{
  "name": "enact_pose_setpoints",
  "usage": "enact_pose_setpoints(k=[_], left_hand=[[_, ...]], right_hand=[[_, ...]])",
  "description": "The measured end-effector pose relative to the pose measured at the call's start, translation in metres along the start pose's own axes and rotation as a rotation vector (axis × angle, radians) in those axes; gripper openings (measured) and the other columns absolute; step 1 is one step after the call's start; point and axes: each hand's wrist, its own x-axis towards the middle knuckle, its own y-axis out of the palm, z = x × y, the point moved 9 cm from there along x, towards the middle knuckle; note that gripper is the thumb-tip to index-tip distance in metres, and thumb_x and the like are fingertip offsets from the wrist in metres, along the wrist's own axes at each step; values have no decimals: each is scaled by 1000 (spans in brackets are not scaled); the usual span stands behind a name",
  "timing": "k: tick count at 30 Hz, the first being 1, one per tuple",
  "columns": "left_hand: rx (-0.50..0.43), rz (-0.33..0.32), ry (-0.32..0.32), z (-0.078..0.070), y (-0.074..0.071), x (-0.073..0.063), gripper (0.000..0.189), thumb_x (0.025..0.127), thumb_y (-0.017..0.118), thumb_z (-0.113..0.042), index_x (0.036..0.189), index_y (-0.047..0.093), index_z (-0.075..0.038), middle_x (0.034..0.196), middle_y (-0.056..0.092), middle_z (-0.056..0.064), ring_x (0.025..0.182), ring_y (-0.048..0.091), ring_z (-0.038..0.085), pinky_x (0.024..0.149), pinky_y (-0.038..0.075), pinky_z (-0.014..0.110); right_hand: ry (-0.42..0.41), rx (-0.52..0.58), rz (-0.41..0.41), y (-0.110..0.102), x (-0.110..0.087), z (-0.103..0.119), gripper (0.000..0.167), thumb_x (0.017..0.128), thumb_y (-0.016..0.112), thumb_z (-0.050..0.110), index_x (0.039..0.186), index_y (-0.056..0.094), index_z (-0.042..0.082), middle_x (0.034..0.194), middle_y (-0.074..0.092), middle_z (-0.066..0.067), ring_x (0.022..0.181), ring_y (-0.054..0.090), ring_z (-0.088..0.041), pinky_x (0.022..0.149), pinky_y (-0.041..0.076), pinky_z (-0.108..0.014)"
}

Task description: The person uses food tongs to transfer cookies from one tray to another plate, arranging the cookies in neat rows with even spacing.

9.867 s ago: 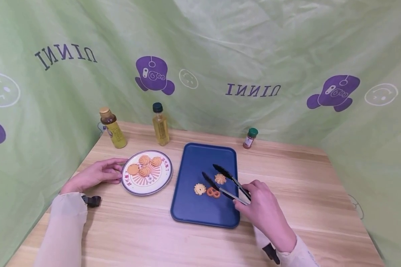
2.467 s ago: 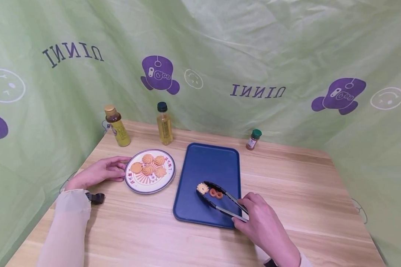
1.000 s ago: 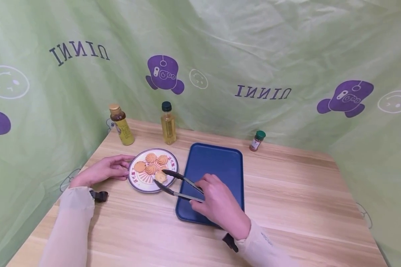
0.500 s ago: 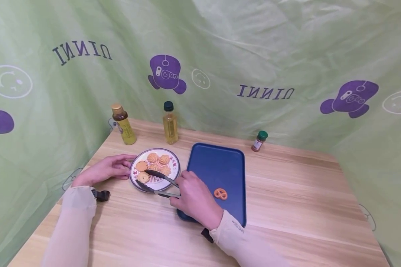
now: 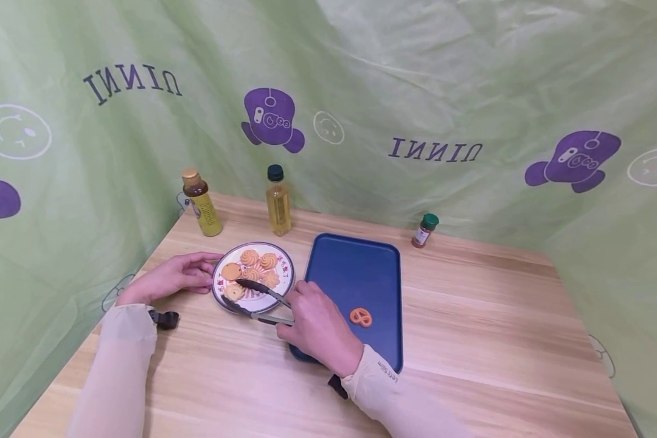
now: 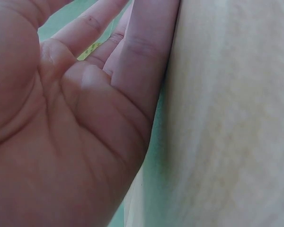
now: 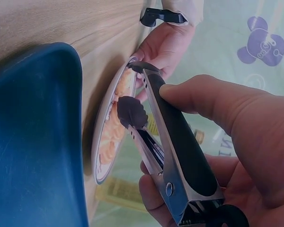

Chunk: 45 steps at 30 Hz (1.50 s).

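Note:
In the head view my right hand (image 5: 323, 328) grips a pair of tongs (image 5: 271, 318) with black tips. The spread tips are over the near left part of the plate (image 5: 278, 298), on either side of a ring-shaped cookie (image 5: 233, 292). Several other cookies (image 5: 249, 258) lie on that white, blue-rimmed plate. My left hand (image 5: 177, 278) rests at the plate's left rim, its fingers loosely extended against it. A brown pretzel (image 5: 361, 317) lies on the blue tray (image 5: 356, 267). In the right wrist view, the thumb presses the tongs' black handle (image 7: 180, 137).
Two bottles, one yellow-labelled (image 5: 205, 213) and one of yellow oil (image 5: 278, 210), stand behind the plate. A small green-capped jar (image 5: 425, 231) is behind the tray's right corner. A green printed curtain (image 5: 350, 73) hangs around the wooden table (image 5: 487, 322).
The right hand and tongs carried the ring-shaped cookie from the tray leftward to the plate, where the tips have parted around it. Earlier, another cookie moved from tray to plate. Left hand stays.

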Motion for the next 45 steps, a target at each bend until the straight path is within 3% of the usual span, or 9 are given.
enact_pose_setpoints(k=[12, 21, 28, 34, 45], left_hand=[[-6, 9, 8, -1, 1, 2, 74, 107, 74, -6, 171, 38, 4, 137, 62, 28, 111, 74, 9, 99, 70, 30], [-18, 16, 5, -1, 1, 1, 75, 106, 75, -7, 171, 37, 3, 138, 63, 26, 111, 74, 9, 99, 70, 30], [-22, 15, 6, 0, 2, 2, 75, 106, 75, -8, 171, 38, 3, 139, 63, 26, 112, 74, 9, 99, 70, 31], [-11, 12, 6, 0, 2, 2, 75, 107, 75, -9, 170, 38, 3, 136, 66, 18, 112, 74, 9, 99, 70, 31], [-23, 17, 8, -2, 1, 1, 76, 107, 75, -7, 171, 37, 4, 142, 63, 27, 113, 74, 8, 99, 70, 31]], right_hand=[[40, 46, 28, -3, -3, -5, 36, 88, 93, 32, 111, 83, 8, 97, 68, -1, 88, 57, -16, 70, 54, -26], [153, 164, 9, -9, -24, -36, 41, 88, 92, 29, 119, 83, 5, 109, 74, -4, 99, 65, -20, 80, 63, -32], [250, 184, -1, -24, -50, -68, 42, 85, 94, 29, 119, 83, 6, 105, 72, 0, 96, 62, -16, 77, 60, -31], [372, 169, -10, -40, -80, -106, 40, 84, 96, 28, 116, 83, 7, 101, 71, 2, 92, 59, -12, 75, 55, -29], [507, 121, 8, -57, -133, -139, 44, 85, 93, 26, 122, 83, 5, 111, 73, -4, 93, 59, -15, 73, 52, -27]])
